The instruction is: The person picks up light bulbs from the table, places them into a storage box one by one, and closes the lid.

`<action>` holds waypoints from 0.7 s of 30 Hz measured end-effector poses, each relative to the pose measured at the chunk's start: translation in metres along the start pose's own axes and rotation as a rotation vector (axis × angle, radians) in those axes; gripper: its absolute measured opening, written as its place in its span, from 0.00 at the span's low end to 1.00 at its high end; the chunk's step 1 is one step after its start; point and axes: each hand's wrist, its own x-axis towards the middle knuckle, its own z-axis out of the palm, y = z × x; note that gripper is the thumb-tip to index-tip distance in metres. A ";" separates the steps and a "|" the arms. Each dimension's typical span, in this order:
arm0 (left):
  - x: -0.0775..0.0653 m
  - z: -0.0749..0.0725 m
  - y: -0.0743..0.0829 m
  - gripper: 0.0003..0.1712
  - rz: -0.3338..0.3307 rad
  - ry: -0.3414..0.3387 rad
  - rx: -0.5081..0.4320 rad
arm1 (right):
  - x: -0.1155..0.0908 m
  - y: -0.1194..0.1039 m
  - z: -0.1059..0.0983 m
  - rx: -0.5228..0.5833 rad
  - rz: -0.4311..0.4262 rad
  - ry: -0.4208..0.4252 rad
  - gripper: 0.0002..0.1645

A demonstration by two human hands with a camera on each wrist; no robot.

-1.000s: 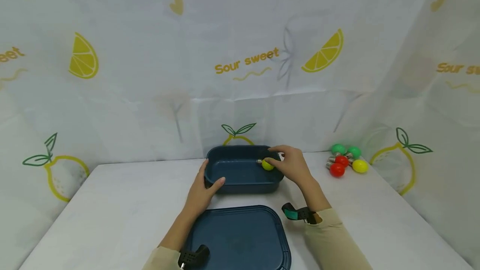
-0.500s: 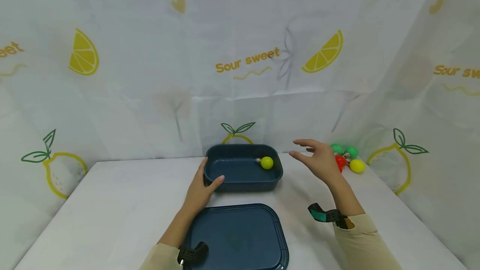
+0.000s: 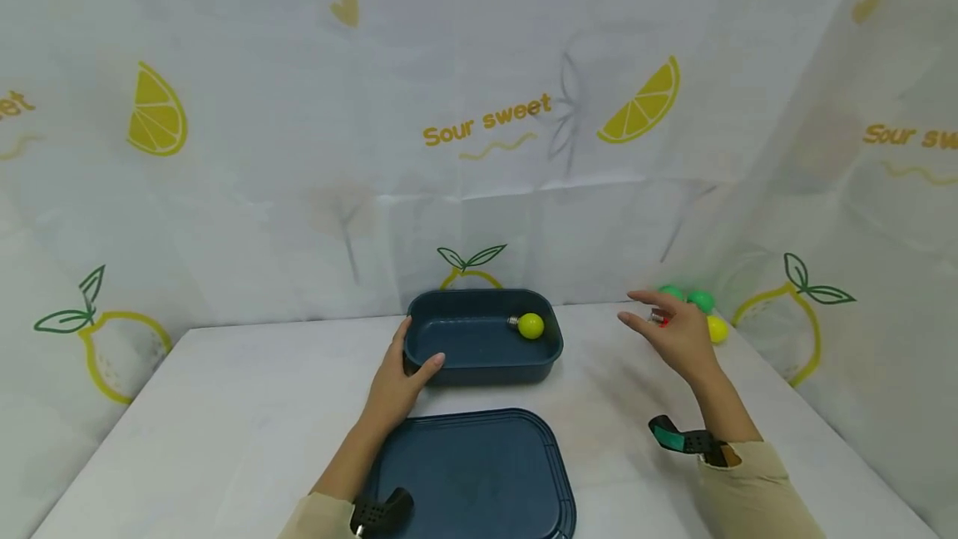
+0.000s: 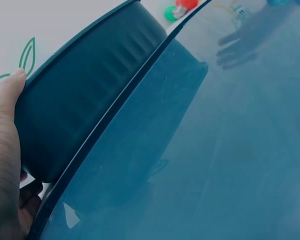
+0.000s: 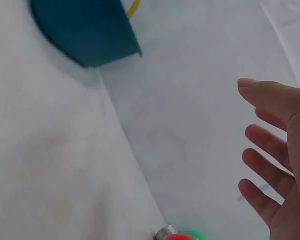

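A dark blue plastic box (image 3: 482, 375) stands towards the back of the table, with one yellow light bulb (image 3: 531, 325) lying in its right part. My left hand (image 3: 392, 389) holds the box's left end, thumb at the front rim and fingers round the side; the left wrist view shows the thumb (image 4: 7, 92) against the wall. Over at the right, my right hand (image 3: 684, 339) hovers with parted fingers and nothing between them. It partly hides a group of bulbs: a green bulb (image 3: 700, 301), a yellow bulb (image 3: 717, 328) and a red bulb (image 5: 180, 237) show there.
In front of the box lies a flat dark blue lid (image 3: 471, 472), partly under my left forearm. A white table (image 3: 247, 422) carries everything. Behind and beside it hangs a white curtain (image 3: 299, 215) with lemon prints.
My right hand has let go of the yellow bulb inside the box and moved right to the bulb group. The left hand has stayed at the box's left end.
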 end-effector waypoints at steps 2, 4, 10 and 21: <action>0.000 0.000 0.001 0.54 -0.002 -0.003 -0.002 | -0.002 0.009 0.000 -0.019 0.015 0.005 0.24; 0.000 0.000 0.001 0.54 -0.001 -0.003 -0.004 | -0.003 0.018 0.000 -0.041 0.041 0.009 0.25; 0.001 0.000 -0.001 0.54 -0.003 -0.002 -0.003 | -0.006 0.037 0.001 -0.023 0.119 0.021 0.27; 0.000 0.000 -0.001 0.53 0.000 -0.004 -0.007 | -0.012 0.057 0.005 -0.021 0.213 0.021 0.33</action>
